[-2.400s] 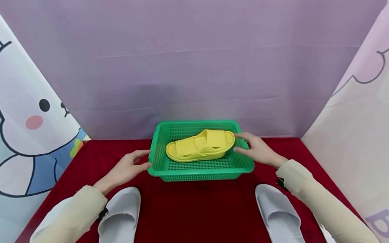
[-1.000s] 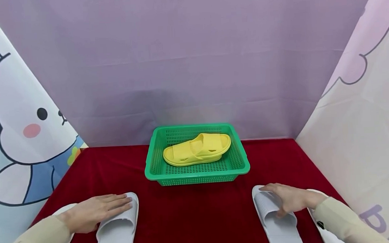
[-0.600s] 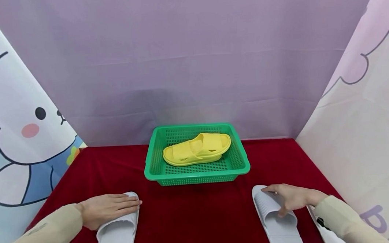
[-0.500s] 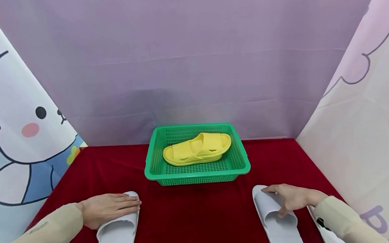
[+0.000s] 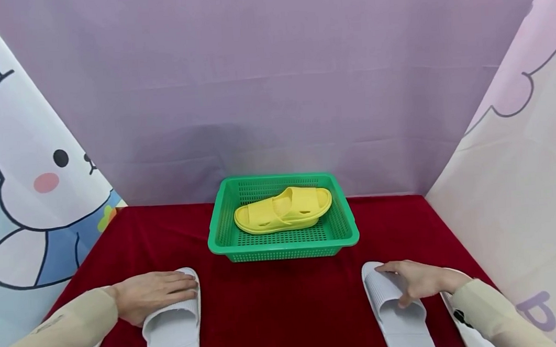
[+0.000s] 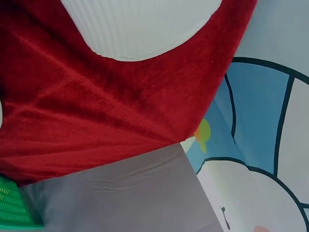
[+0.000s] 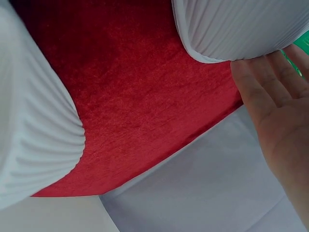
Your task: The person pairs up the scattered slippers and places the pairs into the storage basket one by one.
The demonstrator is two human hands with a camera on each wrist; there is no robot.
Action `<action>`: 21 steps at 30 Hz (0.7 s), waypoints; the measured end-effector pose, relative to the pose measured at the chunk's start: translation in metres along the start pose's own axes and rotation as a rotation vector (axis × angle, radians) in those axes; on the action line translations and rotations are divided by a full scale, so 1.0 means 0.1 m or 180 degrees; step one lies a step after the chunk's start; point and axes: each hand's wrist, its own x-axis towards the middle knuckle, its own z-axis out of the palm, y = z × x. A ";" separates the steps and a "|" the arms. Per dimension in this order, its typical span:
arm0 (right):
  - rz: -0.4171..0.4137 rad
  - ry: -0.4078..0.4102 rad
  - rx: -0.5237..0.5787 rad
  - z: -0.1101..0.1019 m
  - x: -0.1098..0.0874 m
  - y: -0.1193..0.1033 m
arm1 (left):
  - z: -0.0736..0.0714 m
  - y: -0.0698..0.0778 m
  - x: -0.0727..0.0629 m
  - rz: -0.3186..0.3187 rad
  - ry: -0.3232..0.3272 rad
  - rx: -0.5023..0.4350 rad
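A grey-white slide slipper (image 5: 173, 336) lies at the lower left in the head view. My left hand (image 5: 152, 295) reaches across its ribbed strap and grips it, fingertips over the inner edge, thumb hidden. At the lower right is a matching slipper (image 5: 401, 319). My right hand (image 5: 420, 280) holds it by the strap, with the thumb at the foot opening and the fingers near the toe. Those fingers (image 7: 270, 79) meet the slipper's front edge in the right wrist view. The left wrist view does not show the left hand.
A green basket (image 5: 284, 246) stands at the back with two yellow slippers (image 5: 282, 210) stacked inside. Outside each hand lies another white slipper, the left one (image 6: 145, 29) and the right one (image 7: 38, 121). Red cloth (image 5: 285, 309) covers the surface. Fabric walls (image 5: 273, 90) enclose it.
Both hands have left the basket's sides and come down to the inner slippers. Over the last half second, the left slipper has shifted and turned slightly under my left hand; the right one barely moves.
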 end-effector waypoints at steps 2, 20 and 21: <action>-0.0008 0.0001 -0.0030 0.00 0.00 0.00 | 0.01 0.01 0.00 -0.0056 0.0067 -0.0115; -0.0015 -0.0003 0.0014 0.00 0.01 0.00 | 0.08 0.08 0.01 -0.0112 0.0066 -0.0429; -0.0018 -0.0007 0.0015 0.00 0.01 0.00 | 0.08 0.08 0.01 -0.0118 0.0072 -0.0444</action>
